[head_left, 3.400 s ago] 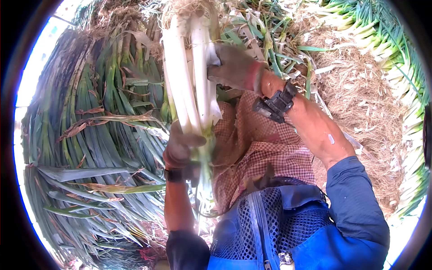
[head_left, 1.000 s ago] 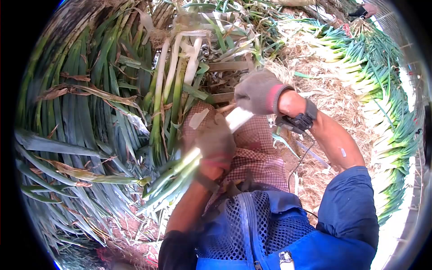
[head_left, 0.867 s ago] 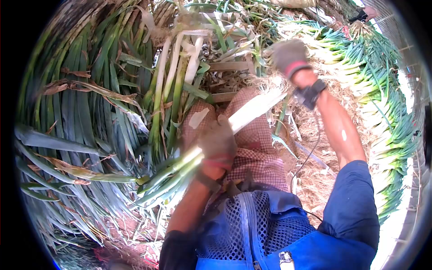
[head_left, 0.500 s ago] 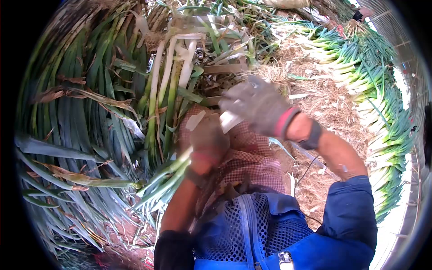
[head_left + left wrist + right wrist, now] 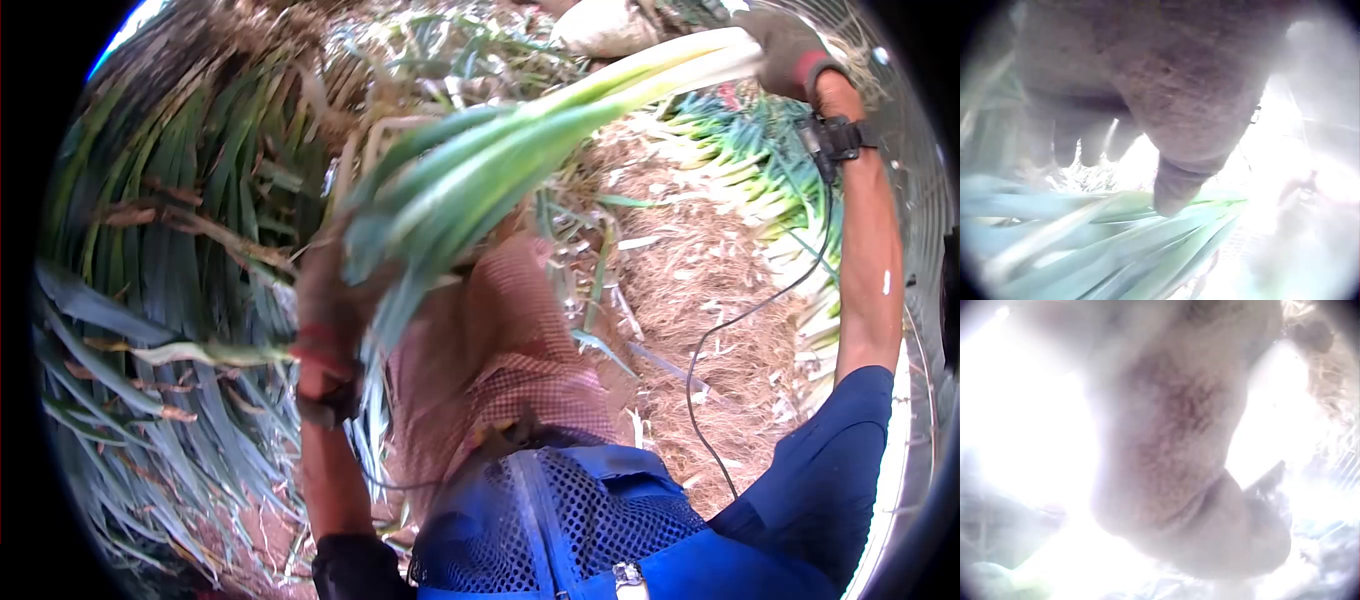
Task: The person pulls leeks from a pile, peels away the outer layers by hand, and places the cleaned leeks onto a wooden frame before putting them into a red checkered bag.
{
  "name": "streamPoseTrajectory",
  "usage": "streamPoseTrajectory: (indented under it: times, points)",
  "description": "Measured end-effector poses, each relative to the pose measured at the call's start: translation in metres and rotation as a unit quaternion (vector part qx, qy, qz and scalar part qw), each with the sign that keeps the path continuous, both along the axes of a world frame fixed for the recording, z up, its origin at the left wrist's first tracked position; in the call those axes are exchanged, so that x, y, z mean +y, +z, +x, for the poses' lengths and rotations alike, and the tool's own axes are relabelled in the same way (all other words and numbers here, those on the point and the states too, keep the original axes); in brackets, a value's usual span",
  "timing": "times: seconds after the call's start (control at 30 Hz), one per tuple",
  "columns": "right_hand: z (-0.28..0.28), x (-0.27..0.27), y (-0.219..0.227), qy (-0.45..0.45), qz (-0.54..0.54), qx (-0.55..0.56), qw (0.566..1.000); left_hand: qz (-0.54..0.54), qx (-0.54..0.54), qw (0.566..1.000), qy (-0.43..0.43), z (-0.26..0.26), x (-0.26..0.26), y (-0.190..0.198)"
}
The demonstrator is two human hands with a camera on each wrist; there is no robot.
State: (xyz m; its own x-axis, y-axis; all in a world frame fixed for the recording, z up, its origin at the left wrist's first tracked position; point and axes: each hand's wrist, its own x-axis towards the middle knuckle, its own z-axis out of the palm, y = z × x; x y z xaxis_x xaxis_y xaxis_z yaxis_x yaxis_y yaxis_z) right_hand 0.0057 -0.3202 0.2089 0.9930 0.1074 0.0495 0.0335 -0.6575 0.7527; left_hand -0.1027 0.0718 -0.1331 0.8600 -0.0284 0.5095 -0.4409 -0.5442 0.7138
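A bunch of green onions (image 5: pixel 560 115) with white stems stretches across the upper head view, its blurred leaves trailing down to the left. My gloved right hand (image 5: pixel 790 55) grips the white stem end at the top right. In the right wrist view that glove (image 5: pixel 1172 450) fills the middle against strong glare. My gloved left hand (image 5: pixel 330 290) is blurred beside the drooping leaf ends. The left wrist view has its fingers hanging fairly straight and its thumb (image 5: pixel 1175 187) overlapping the green leaves (image 5: pixel 1135 250), not curled round them.
A big heap of untrimmed green onions (image 5: pixel 180 240) lies on the left. On the right, a row of cleaned ones (image 5: pixel 800 200) borders a bed of dry root fibres (image 5: pixel 700 300). A pale sack (image 5: pixel 605 28) is at the back. A cable (image 5: pixel 692 390) hangs from my right wrist.
My right hand has swung from over my lap to the upper right, carrying the bunch by its stems. My left hand has released the stems and shifted left.
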Motion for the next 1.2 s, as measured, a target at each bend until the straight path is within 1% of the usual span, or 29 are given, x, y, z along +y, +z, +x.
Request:
streamPoseTrajectory:
  times: [0.03,0.1,0.13,0.17,0.2,0.23,0.27,0.3,0.33,0.37,0.4,0.43,0.47,0.5,0.57,0.6,0.63,0.7,0.73,0.77,0.8,0.83,0.9,0.93,1.03,1.07,1.1,1.17,1.2]
  points:
    - [0.022,-0.092,0.010,0.174,0.022,-0.093,0.980,0.031,-0.017,0.997,0.071,0.000,0.018,-0.027]
    - [-0.020,-0.069,0.045,0.000,0.002,-0.099,0.995,-0.101,0.160,0.977,0.100,0.003,0.042,-0.061]
    - [-0.027,-0.076,0.049,-0.009,-0.034,-0.115,0.993,-0.107,0.153,0.978,0.094,0.010,0.044,-0.084]
    - [-0.036,-0.083,0.051,-0.021,-0.036,-0.116,0.992,-0.185,0.182,0.964,0.063,0.014,0.043,-0.108]
    - [-0.040,-0.089,0.056,-0.014,-0.045,-0.145,0.988,-0.261,0.208,0.942,0.031,0.019,0.040,-0.118]
    - [-0.041,-0.092,0.066,0.000,-0.056,-0.178,0.982,-0.195,0.230,0.953,0.030,0.012,0.021,-0.087]
    - [-0.048,-0.096,0.075,0.054,-0.056,-0.183,0.980,-0.198,0.241,0.949,0.037,0.010,0.002,-0.074]
    - [-0.058,-0.079,0.080,0.048,-0.060,-0.187,0.979,-0.198,0.254,0.946,0.044,0.007,-0.014,-0.068]
    - [-0.075,-0.045,0.078,-0.038,-0.056,-0.173,0.983,-0.195,0.256,0.946,0.034,0.006,-0.027,-0.069]
    - [-0.095,-0.021,0.075,-0.122,-0.053,-0.161,0.978,-0.228,0.245,0.942,-0.024,0.010,-0.040,-0.075]
    - [-0.116,-0.013,0.064,-0.009,-0.114,-0.213,0.970,-0.265,0.227,0.934,-0.077,0.017,-0.055,-0.072]
    - [-0.116,-0.003,0.071,-0.008,-0.116,-0.216,0.969,-0.241,0.226,0.938,-0.104,0.009,-0.077,-0.036]
    - [-0.116,0.009,0.081,-0.062,-0.104,-0.164,0.979,-0.215,0.228,0.941,-0.128,-0.001,-0.099,0.001]
    - [-0.120,0.012,0.085,-0.122,-0.087,-0.107,0.983,-0.218,0.255,0.927,-0.165,0.007,-0.118,-0.004]
    - [-0.123,0.011,0.092,-0.099,-0.081,-0.118,0.985,-0.228,0.265,0.912,-0.214,0.030,-0.160,-0.012]
    - [-0.126,0.022,0.098,-0.125,-0.071,-0.096,0.985,-0.229,0.263,0.911,-0.222,0.032,-0.177,-0.005]
    - [-0.129,0.020,0.102,-0.115,-0.076,-0.115,0.984,-0.230,0.261,0.909,-0.230,0.035,-0.194,0.002]
    - [-0.137,0.002,0.117,-0.093,-0.091,-0.178,0.975,-0.289,0.264,0.887,-0.247,0.041,-0.216,0.025]
    - [-0.141,-0.007,0.123,-0.082,-0.096,-0.208,0.970,-0.288,0.264,0.886,-0.248,0.054,-0.223,0.022]
    - [-0.144,-0.017,0.129,-0.076,-0.101,-0.232,0.965,-0.183,0.256,0.927,-0.203,0.066,-0.230,0.018]
    - [-0.147,-0.028,0.135,-0.070,-0.102,-0.254,0.959,-0.075,0.245,0.954,-0.154,0.074,-0.234,0.013]
    - [-0.150,-0.034,0.140,-0.064,-0.102,-0.271,0.955,-0.074,0.246,0.954,-0.154,0.075,-0.234,0.015]
    - [-0.155,-0.045,0.144,-0.056,-0.098,-0.289,0.951,-0.029,0.258,0.961,-0.092,0.081,-0.235,0.014]
    - [-0.157,-0.050,0.144,-0.054,-0.095,-0.289,0.951,-0.038,0.236,0.969,-0.060,0.090,-0.241,0.008]
    - [-0.156,-0.058,0.139,-0.053,-0.080,-0.259,0.961,-0.082,0.235,0.967,-0.058,0.101,-0.245,0.013]
    - [-0.154,-0.059,0.135,-0.056,-0.070,-0.236,0.967,-0.115,0.225,0.963,-0.092,0.099,-0.247,0.015]
    - [-0.152,-0.059,0.128,-0.062,-0.060,-0.207,0.975,-0.116,0.224,0.964,-0.089,0.099,-0.248,0.022]
    - [-0.148,-0.058,0.118,-0.075,-0.040,-0.144,0.986,-0.041,0.266,0.958,-0.097,0.102,-0.248,0.040]
    - [-0.147,-0.057,0.112,-0.083,-0.031,-0.116,0.989,0.022,0.211,0.975,-0.061,0.109,-0.253,0.029]
